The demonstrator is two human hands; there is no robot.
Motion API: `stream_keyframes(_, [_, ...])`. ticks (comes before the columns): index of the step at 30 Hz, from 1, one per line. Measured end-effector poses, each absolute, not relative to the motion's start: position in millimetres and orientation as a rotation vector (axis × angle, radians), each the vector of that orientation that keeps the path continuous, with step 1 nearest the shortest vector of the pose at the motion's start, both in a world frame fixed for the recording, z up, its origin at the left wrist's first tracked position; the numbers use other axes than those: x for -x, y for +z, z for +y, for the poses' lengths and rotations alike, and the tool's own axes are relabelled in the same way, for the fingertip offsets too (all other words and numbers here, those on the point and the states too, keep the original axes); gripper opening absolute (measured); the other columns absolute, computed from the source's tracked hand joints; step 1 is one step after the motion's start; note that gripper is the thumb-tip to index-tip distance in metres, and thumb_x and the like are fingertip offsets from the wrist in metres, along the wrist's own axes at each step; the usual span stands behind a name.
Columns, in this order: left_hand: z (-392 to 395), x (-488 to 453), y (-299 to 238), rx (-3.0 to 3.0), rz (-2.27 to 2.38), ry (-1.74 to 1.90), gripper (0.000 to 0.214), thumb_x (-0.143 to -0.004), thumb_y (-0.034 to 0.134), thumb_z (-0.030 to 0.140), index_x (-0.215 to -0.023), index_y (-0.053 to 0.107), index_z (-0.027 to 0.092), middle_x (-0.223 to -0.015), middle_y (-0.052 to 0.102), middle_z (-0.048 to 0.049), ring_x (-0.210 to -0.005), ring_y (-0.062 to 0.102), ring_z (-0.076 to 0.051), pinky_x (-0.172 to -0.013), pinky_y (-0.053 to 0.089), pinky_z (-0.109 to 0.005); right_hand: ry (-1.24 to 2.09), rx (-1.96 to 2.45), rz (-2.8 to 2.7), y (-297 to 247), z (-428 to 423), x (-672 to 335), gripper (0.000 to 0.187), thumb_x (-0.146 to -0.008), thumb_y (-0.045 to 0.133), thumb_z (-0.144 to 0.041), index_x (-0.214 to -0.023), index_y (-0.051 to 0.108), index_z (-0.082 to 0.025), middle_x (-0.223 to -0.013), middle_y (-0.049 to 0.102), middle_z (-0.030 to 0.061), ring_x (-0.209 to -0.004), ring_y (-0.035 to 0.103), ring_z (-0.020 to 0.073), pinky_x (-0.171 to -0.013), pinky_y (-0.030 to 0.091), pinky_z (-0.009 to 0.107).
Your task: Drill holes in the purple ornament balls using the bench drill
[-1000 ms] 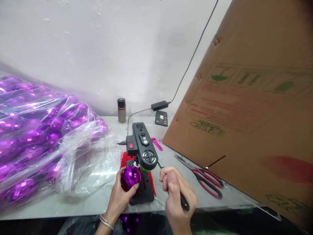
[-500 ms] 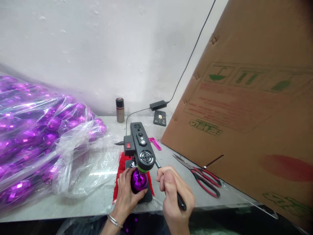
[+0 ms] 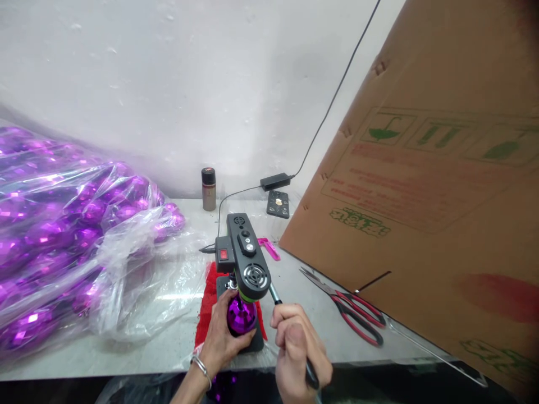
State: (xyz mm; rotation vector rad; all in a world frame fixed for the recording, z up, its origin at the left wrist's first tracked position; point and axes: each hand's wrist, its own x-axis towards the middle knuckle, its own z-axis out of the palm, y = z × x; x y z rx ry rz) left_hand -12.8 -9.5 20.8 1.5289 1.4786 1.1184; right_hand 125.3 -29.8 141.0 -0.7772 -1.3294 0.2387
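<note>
A small black bench drill press (image 3: pixel 244 255) stands on a red mat (image 3: pixel 210 306) near the table's front edge. My left hand (image 3: pixel 221 336) is closed round a shiny purple faceted ball (image 3: pixel 241 314), holding it on the press base right under the green-ringed head. My right hand (image 3: pixel 297 350) is wrapped round the black-tipped lever handle (image 3: pixel 312 376) that sticks out from the press toward me. A bracelet sits on my left wrist.
A clear plastic bag full of purple balls (image 3: pixel 63 235) fills the left side. Red-handled scissors (image 3: pixel 353 311) lie right of the press. A large cardboard box (image 3: pixel 429 179) leans in from the right. A small bottle (image 3: pixel 208 188), a power adapter (image 3: pixel 275 181) and a phone lie at the back.
My left hand has slid the purple ball from the left of the base to right under the press head. My right hand with the lever has come slightly down and toward me.
</note>
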Motion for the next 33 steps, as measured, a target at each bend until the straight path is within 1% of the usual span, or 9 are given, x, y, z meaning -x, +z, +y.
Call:
stream_keyframes(5, [-10,13,21,-1.52,1.474,1.109,0.083,-0.068,0.089,0.036,-0.144,0.062,0.019,-0.132,0.074,-0.0166,-0.128,0.069,-0.041,-0.112,0.056,-0.062,0.258,0.793,-1.332,138,-29,-125,0.04,-0.115,0.045,-0.025,-0.075,0.052,-0.023,-0.07,0.06,-0.0024,-0.061,0.059,0.0125,-0.056,0.042,0.028])
stream_keyframes(9, [-10,12,21,-1.516,1.479,1.101,0.082,-0.068,0.087,0.035,-0.144,0.062,0.018,-0.134,0.073,-0.0171,-0.129,0.069,-0.041,-0.114,0.055,-0.063,0.24,0.808,-1.321,140,-29,-123,0.045,-0.117,0.044,-0.029,-0.073,0.049,-0.023,-0.069,0.059,-0.0035,-0.06,0.057,0.011,-0.056,0.041,0.026])
stream_keyframes(16, [-9,11,23,-1.527,1.477,1.111,0.082,-0.067,0.088,0.035,-0.143,0.062,0.019,-0.137,0.073,-0.0176,-0.128,0.07,-0.041,-0.114,0.056,-0.062,0.242,0.82,-1.329,133,-30,-125,0.043,-0.116,0.045,-0.028,-0.074,0.049,-0.023,-0.072,0.059,-0.0031,-0.063,0.058,0.0112,-0.058,0.041,0.027])
stream_keyframes(23, [-9,12,25,-1.543,1.473,1.111,0.081,-0.067,0.088,0.034,-0.143,0.063,0.021,-0.137,0.073,-0.0165,-0.128,0.071,-0.04,-0.114,0.056,-0.062,0.224,0.796,-1.324,128,-29,-126,0.044,-0.115,0.045,-0.026,-0.072,0.049,-0.023,-0.07,0.057,-0.0023,-0.061,0.057,0.0131,-0.056,0.041,0.028])
stream_keyframes(30, [-8,10,25,-1.547,1.454,1.121,0.08,-0.067,0.087,0.032,-0.142,0.063,0.019,-0.138,0.072,-0.0174,-0.129,0.07,-0.04,-0.114,0.055,-0.063,0.234,0.807,-1.316,126,-27,-126,0.045,-0.116,0.045,-0.028,-0.071,0.049,-0.023,-0.072,0.058,-0.0023,-0.058,0.054,0.0118,-0.054,0.039,0.028])
stream_keyframes(33, [-8,9,26,-1.548,1.447,1.125,0.079,-0.067,0.088,0.031,-0.142,0.063,0.02,-0.138,0.072,-0.017,-0.128,0.07,-0.04,-0.114,0.055,-0.063,0.216,0.781,-1.295,127,-27,-125,0.045,-0.115,0.046,-0.027,-0.07,0.046,-0.023,-0.068,0.054,-0.0035,-0.059,0.054,0.012,-0.053,0.037,0.027])
